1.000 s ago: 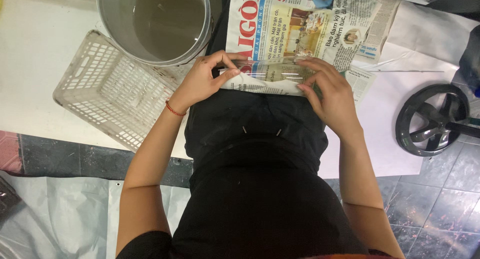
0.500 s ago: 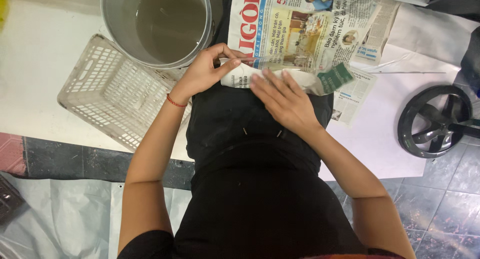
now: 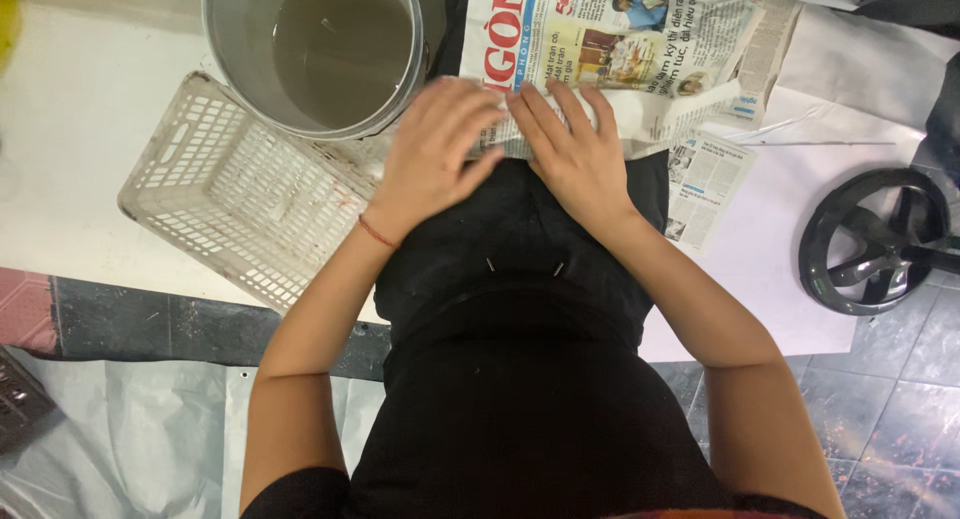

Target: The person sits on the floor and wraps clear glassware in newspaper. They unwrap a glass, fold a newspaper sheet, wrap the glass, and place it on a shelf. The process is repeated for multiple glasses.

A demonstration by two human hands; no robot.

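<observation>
Both hands are shown drawn together since the earlier view: the left hand [image 3: 432,157], formerly pinching the paper's left corner, is now laid flat beside the right hand [image 3: 572,151], and their fingers nearly touch. The folded newspaper [image 3: 640,69] is pressed under both palms at its near edge, where it meets the black cloth [image 3: 520,269] spread below it on the white surface [image 3: 80,109]. Nothing is gripped; the fingers of each hand are extended, slightly spread and held flat against the paper. Two small pale pins or staples are seen in the cloth just below the wrists. A grey bucket [image 3: 312,54] holding murky liquid is placed to the upper left, overlapping a white plastic basket [image 3: 225,194]; a black wheel-like object [image 3: 875,241] is seen at the right edge. The step in hand is judged to be the flattening of a fold. For what follows, even downward pressure and an outward smoothing stroke would be required.
</observation>
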